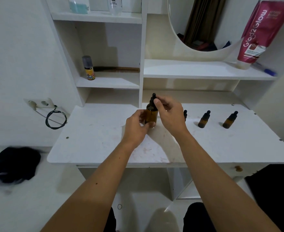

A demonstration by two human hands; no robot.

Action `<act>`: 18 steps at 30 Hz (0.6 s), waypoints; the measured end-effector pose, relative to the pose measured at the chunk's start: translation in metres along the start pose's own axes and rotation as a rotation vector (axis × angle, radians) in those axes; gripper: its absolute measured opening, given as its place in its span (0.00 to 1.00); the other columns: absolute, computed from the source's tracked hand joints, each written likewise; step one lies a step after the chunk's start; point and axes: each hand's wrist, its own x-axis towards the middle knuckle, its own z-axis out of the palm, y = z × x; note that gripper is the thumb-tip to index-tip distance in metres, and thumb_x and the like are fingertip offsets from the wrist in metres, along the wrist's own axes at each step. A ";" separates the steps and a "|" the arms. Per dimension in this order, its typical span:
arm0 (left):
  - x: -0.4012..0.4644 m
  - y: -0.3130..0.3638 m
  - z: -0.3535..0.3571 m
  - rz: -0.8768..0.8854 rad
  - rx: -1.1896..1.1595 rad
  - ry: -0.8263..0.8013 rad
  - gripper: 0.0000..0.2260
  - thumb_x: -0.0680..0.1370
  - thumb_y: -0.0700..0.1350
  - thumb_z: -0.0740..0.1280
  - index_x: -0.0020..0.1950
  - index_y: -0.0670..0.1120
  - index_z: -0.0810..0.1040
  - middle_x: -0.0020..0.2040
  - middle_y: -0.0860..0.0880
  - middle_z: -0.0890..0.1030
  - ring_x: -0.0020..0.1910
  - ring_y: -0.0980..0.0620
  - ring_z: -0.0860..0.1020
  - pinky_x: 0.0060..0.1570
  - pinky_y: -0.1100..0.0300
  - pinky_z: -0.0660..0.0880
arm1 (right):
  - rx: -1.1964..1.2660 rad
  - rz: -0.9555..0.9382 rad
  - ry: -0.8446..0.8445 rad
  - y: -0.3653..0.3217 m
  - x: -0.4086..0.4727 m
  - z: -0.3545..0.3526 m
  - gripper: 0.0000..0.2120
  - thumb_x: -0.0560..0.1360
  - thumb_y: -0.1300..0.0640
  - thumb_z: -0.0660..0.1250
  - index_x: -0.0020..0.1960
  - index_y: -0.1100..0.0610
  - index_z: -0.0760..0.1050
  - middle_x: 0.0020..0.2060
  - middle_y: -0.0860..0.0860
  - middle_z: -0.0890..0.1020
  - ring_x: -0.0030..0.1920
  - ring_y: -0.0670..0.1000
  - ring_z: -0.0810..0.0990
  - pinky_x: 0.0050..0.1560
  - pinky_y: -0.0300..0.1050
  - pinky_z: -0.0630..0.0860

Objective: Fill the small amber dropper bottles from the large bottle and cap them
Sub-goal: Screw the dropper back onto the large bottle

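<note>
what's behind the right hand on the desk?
A small bottle, only its black dropper cap and a sliver showing past the right hand. Its body is covered.

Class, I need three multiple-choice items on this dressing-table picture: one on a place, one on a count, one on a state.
1. Where is the spray can?
A. left shelf
B. tabletop
C. floor

2. How many small amber dropper bottles stand right of the hands?
A. one
B. three
C. five

3. The large amber bottle is:
A. lying down
B. upright, capped
C. upright, uncapped

Key: 1 A, beside the comb. 2 B, one half hidden, two clear. 3 B, left hand steadies it, right hand grips its dropper cap.
</note>
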 end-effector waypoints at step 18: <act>0.000 0.002 0.002 -0.014 0.015 0.003 0.22 0.76 0.46 0.77 0.68 0.49 0.75 0.61 0.52 0.81 0.59 0.54 0.78 0.62 0.63 0.74 | 0.031 0.007 -0.038 0.006 0.010 -0.007 0.10 0.82 0.55 0.71 0.62 0.53 0.85 0.54 0.48 0.88 0.56 0.47 0.86 0.63 0.51 0.83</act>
